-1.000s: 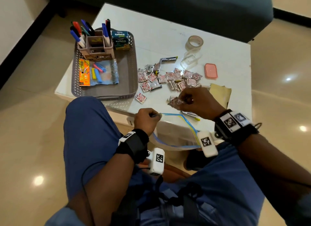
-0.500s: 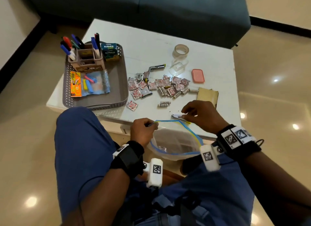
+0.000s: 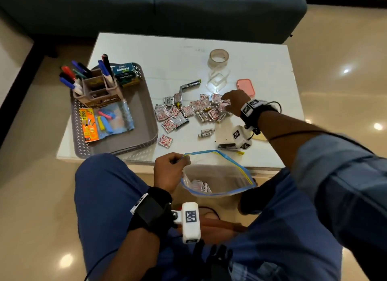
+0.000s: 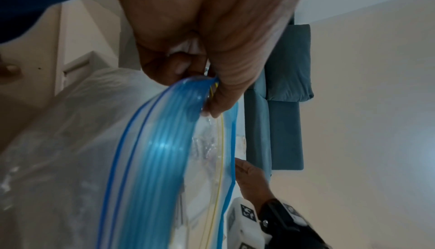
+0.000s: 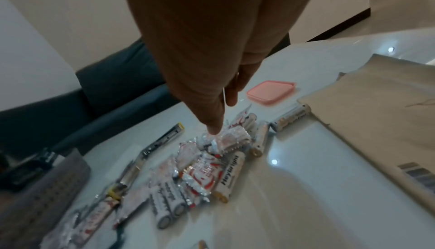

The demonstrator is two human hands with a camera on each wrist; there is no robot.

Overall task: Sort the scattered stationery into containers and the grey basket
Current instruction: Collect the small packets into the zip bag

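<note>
- Two hands work at a white table (image 3: 261, 56): the left hand (image 3: 169, 172) pinches the rim of an open zip bag (image 3: 219, 182) between thumb and curled fingers, off the table's near edge.
- Right hand (image 3: 235, 101), fingers extended, touches a foil packet (image 5: 231, 138) in the scattered pile.
- Grey basket (image 3: 146, 121) sits at the table's left.

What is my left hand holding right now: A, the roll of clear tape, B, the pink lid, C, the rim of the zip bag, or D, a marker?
C: the left hand pinches the blue rim of the zip bag, holding it open below the table edge.
</note>
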